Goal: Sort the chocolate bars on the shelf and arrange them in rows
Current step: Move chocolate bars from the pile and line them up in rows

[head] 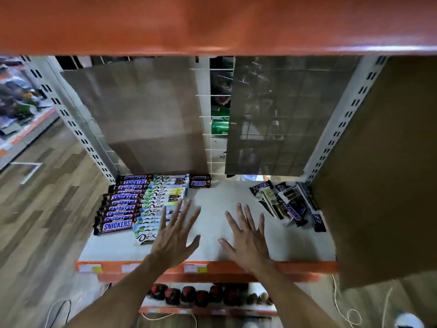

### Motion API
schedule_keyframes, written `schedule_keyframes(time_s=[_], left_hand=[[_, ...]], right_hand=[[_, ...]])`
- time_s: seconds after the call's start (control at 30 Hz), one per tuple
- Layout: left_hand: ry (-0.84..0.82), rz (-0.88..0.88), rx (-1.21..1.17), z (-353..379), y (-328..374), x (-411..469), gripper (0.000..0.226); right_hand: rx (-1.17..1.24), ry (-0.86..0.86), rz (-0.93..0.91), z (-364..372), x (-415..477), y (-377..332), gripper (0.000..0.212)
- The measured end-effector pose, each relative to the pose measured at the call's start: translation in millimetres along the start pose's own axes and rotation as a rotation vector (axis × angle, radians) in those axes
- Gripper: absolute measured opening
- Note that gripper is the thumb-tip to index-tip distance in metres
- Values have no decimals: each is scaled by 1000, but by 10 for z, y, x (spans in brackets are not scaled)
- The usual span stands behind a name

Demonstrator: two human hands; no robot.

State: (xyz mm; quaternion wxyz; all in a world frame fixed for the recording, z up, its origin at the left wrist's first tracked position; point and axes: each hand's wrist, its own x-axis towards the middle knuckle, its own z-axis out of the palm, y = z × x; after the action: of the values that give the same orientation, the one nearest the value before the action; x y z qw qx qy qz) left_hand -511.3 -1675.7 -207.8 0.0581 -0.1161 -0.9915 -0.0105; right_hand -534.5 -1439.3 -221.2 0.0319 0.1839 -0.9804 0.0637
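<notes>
Both forearms extend forward; the left hand (pixel 173 235) and right hand (pixel 246 237) lie palm-down, all 5 fingers of each spread, holding nothing.

2 hands show: left hand (pixel 173 242) and right hand (pixel 246 242). The Snickers column (pixel 120 204) holds about 10 bars. The Dove column (pixel 160 200) beside it also holds about 10. 2 more Snickers (pixel 199 181) lie at the back. The bars in the pile (pixel 288 204) overlap too much to count, though 2 Snickers wrappers can be read there. The shelf edge carries 3 price tags (pixel 195 268).
</notes>
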Motion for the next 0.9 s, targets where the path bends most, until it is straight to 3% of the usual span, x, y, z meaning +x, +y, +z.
schedule_keyframes(time_s=[0.37,0.9], left_hand=[[24,121,-31,1,913,363,74],[-72,236,-13,256,1675,822,74]], right_hand=[[14,29,156,-146,-447,912,76],[37,24,266,-199,-789,1677,73]])
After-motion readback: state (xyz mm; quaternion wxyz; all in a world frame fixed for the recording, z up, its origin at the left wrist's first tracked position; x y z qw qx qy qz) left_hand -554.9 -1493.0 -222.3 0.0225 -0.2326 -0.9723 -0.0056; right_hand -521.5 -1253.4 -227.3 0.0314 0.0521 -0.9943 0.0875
